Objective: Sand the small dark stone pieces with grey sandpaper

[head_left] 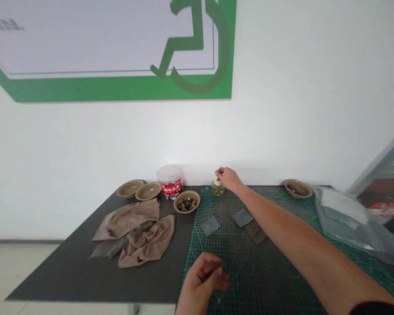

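Note:
My right hand [229, 178] reaches to the far edge of the green cutting mat [282, 280] and pinches the top of a small glass bottle [218, 187] with yellowish liquid. Near the front edge my left hand [203, 280] is closed round a small dark object, apparently a stone [216, 265]. Three small square sheets lie on the mat between the hands: a grey one [210, 225], another grey one [242, 217] and a brown one [255, 231]. A bowl of dark stones [187, 202] stands just left of the mat.
Two empty tan bowls [130, 188] [148, 191] and a white tub with a red label [170, 180] stand at the back left. Crumpled brown cloths [141, 236] lie on the dark table. Another bowl [297, 188] sits at the back right beside a plastic bag [351, 218]. A white wall is right behind.

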### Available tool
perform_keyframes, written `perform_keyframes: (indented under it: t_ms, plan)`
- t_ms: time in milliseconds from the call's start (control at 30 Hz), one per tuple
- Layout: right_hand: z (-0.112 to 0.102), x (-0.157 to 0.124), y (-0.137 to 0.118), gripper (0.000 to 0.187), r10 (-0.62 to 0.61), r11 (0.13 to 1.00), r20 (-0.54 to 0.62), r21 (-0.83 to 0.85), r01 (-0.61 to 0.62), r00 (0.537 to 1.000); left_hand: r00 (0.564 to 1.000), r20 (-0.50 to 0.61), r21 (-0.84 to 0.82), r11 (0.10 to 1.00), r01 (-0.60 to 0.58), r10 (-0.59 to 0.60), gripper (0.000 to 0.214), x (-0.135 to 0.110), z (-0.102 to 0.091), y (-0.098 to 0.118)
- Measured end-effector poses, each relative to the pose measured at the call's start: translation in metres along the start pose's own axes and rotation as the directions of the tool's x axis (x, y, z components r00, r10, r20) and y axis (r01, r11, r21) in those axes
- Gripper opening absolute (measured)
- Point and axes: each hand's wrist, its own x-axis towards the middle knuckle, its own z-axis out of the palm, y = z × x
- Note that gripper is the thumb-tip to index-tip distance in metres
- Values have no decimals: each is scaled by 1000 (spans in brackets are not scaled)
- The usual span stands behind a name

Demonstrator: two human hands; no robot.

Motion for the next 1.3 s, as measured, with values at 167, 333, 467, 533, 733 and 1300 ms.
perform_keyframes:
  t_ms: [167, 333, 467, 533, 733, 1300]
  plan:
    - [-11, 5, 4, 30, 27, 997, -63, -69, -31, 998, 998, -11, 25, 998, -60, 60, 27, 0, -6, -12]
    - [-20, 7, 9, 21, -3, 995, -17, -99, 1, 1000, 997, -50, -19, 998, -54, 53, 27, 1, -4, -15]
    - [-19, 8, 9, 23, -25, 994, -13, -105, 23, 1000, 990, -132, -41, 997, -61, 56, 37, 4, -5, -17]
    - [-17, 9, 7, 21, -42, 995, 13, -96, 43, 999, 988, -144, -24, 998, -53, 49, 35, 6, -6, -19]
    - [-18, 13, 6, 23, -42, 996, -15, -85, 41, 999, 985, -173, -47, 999, -14, 6, 40, 3, -4, -17]
    - [-25, 5, 8, 18, 34, 992, -58, 125, -27, 998, 956, -268, 58, 993, -104, 116, 34, -2, 7, 5]
